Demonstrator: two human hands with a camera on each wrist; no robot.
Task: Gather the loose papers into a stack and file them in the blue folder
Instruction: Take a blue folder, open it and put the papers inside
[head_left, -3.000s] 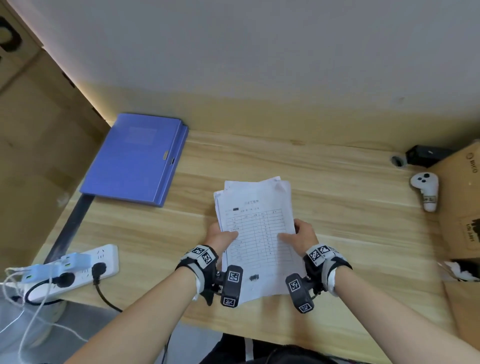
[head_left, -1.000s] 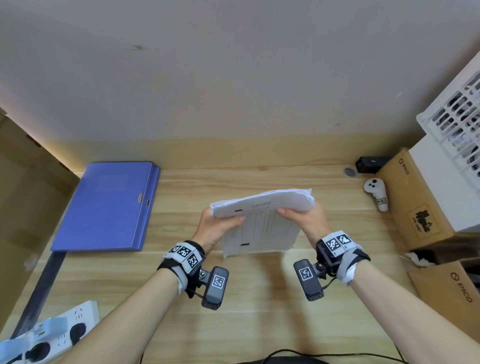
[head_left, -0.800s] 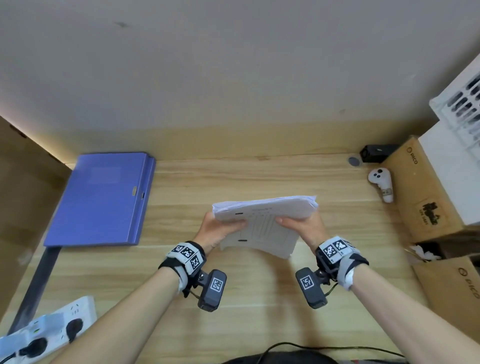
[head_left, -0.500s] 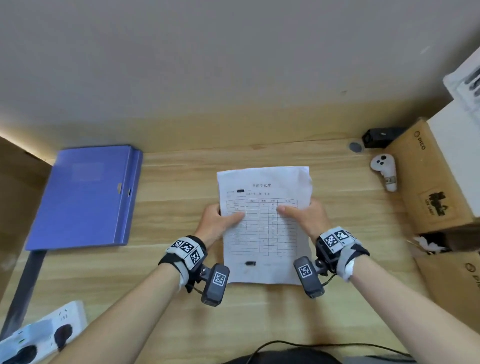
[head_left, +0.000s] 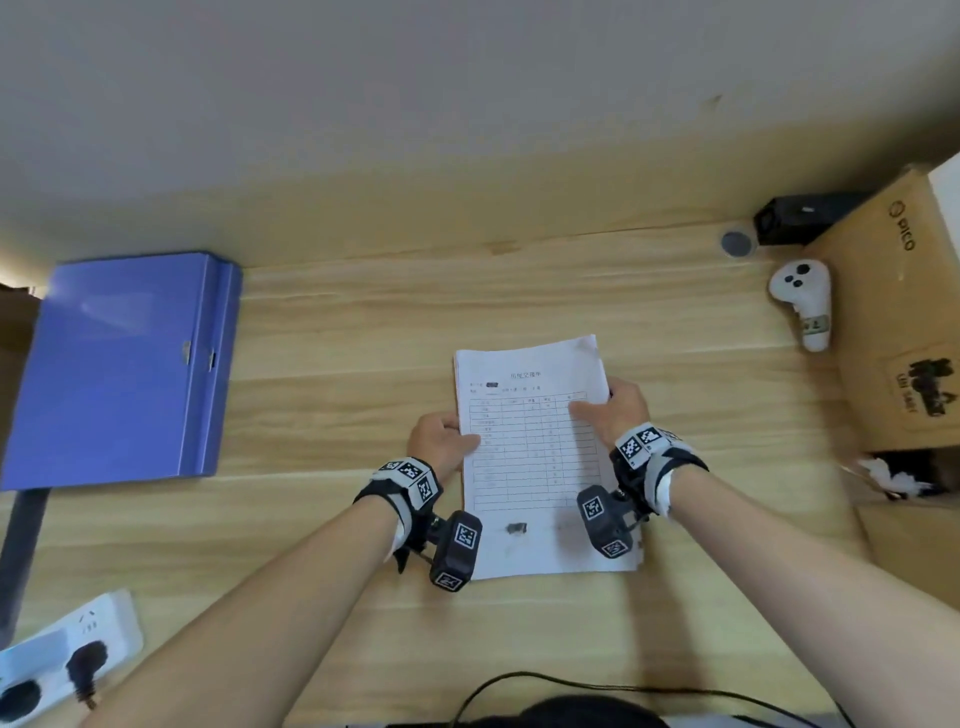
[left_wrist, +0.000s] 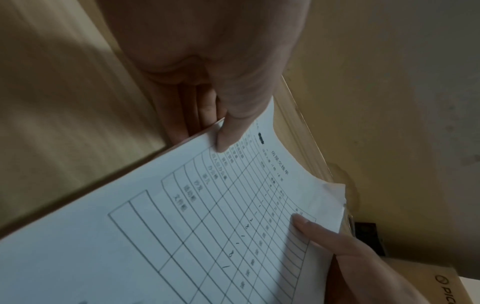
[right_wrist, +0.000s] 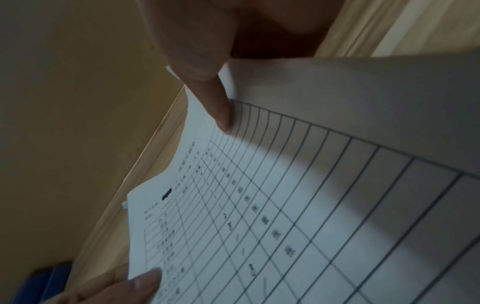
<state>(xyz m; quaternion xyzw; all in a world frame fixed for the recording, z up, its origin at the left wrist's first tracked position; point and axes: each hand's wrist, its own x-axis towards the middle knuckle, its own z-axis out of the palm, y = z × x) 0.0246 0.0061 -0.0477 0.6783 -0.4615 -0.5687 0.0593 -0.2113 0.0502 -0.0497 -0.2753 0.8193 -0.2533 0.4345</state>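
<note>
Papers (head_left: 535, 457), squared into one stack with a printed table form on top, being held above the near middle of the wooden desk (head_left: 519, 291). Left hand (head_left: 439, 439) pinching the stack's left edge, thumb (left_wrist: 233, 123) lying on the top sheet and fingers tucked beneath. Right hand (head_left: 621, 410) pinching the right edge likewise, thumb (right_wrist: 215, 102) pressing on the grid. Lying at the near left corner, a white power strip (head_left: 62, 660) with a black plug in it. Resting farther left, well apart from the stack, the blue folder (head_left: 124, 364), lying closed and flat. Sitting at the far right, a white controller (head_left: 802, 304), just beside a cardboard box (head_left: 904, 322); behind them, against the wall, a small black device (head_left: 800, 218).
</note>
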